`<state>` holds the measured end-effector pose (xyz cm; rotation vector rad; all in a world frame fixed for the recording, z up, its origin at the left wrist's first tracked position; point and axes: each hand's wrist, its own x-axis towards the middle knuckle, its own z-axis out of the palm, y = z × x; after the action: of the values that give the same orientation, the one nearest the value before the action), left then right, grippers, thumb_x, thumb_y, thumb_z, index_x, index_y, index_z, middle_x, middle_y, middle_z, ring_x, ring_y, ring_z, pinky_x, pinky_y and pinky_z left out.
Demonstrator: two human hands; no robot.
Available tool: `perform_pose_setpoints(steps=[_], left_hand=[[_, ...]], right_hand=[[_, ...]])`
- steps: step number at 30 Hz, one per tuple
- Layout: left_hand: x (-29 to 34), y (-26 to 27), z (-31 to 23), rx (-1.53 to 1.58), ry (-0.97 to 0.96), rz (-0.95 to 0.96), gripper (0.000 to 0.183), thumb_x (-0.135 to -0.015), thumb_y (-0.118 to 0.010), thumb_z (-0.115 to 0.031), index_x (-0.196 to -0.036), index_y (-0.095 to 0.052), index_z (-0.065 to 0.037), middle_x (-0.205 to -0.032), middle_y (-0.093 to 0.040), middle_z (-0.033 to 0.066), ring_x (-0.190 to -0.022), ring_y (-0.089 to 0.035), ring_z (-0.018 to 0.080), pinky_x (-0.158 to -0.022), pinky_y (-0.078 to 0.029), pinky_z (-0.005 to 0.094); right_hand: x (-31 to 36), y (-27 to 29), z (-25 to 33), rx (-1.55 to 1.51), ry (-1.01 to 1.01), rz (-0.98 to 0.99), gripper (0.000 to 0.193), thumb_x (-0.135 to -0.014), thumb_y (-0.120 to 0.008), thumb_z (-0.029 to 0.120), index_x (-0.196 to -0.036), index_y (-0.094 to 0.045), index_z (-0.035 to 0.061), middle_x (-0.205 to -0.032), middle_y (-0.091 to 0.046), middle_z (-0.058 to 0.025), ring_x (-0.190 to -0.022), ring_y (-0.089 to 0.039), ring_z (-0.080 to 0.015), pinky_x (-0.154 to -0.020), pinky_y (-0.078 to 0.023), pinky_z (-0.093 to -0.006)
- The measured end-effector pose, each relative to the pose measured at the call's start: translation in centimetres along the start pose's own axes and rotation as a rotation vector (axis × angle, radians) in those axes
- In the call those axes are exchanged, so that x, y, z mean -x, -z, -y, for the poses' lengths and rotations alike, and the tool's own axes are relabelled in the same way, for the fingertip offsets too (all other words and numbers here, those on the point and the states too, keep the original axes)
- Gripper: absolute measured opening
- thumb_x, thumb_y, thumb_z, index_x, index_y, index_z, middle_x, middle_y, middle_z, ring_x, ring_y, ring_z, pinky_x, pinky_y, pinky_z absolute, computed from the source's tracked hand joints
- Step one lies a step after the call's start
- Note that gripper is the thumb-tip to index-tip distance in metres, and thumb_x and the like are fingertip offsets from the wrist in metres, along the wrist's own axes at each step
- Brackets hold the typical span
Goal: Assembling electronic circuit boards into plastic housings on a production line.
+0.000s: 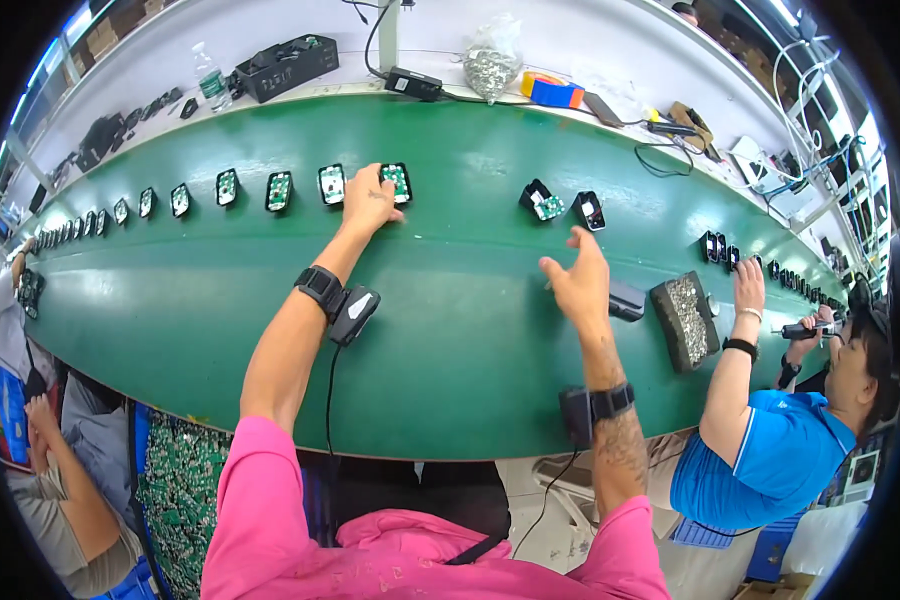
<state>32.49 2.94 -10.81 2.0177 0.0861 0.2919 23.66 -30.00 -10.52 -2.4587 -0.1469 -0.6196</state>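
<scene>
My left hand (372,200) is at the row of small black housings on the green table. Its fingers and thumb close around the edge of a housing with a green circuit board (397,182). A second black housing with a board (331,185) stands just left of that hand. My right hand (582,278) hovers over the table, thumb and fingers apart, holding nothing. Beyond its fingertips lie a tilted housing with a circuit board coming out (544,202) and a black housing (590,211) with a dark interior. A dark grey box-shaped piece (626,300) lies beside the right hand, partly hidden.
Housings (227,187) run along the left side of the green table (450,350). A black tray of small metal parts (684,320) stands right, near a co-worker in blue (770,450). The back shelf holds a bottle (210,78), a black bin (288,68) and tape rolls (553,90).
</scene>
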Motion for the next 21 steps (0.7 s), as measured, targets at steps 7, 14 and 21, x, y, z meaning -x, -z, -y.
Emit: perform_pose_setpoints(steps=[7,14,21], left_hand=[[2.0,-5.3,-5.3,-0.263,-0.418,0.012,0.068,-0.081,-0.066,-0.024,-0.135,-0.046,0.011,-0.13,-0.052,0.0303,-0.12,-0.055,0.0418,-0.1,-0.047,0.0455],[-0.3,-13.9,-5.8,-0.22,-0.317,0.492,0.07,-0.074,-0.072,-0.022,-0.137,-0.052,0.0,-0.133,-0.058,0.021,-0.123,-0.056,0.0349,-0.107,-0.042,0.0425],[5.5,-8.1,-9.1,0.645,0.196,0.616,0.064,-0.086,-0.063,-0.007,-0.146,-0.042,-0.005,-0.117,-0.066,0.0132,-0.103,-0.065,0.0214,-0.088,-0.056,0.0368]], right_hand=[[-6.0,-1.4,0.5,0.004,-0.19,0.177,0.1,-0.069,-0.086,0.01,-0.149,-0.028,-0.0096,-0.143,-0.049,-0.0289,-0.136,-0.046,-0.0374,-0.113,-0.037,-0.0395],[-8.1,-4.8,-2.4,-0.123,-0.232,0.257,0.068,-0.073,-0.082,0.008,-0.131,-0.051,-0.008,-0.105,-0.07,-0.023,-0.092,-0.072,-0.0258,-0.083,-0.056,-0.0352],[-3.6,-1.1,4.2,-0.289,-0.118,0.107,0.054,-0.075,-0.08,0.006,-0.122,-0.057,-0.0078,-0.1,-0.069,-0.0161,-0.081,-0.071,-0.0198,-0.07,-0.056,-0.0306]])
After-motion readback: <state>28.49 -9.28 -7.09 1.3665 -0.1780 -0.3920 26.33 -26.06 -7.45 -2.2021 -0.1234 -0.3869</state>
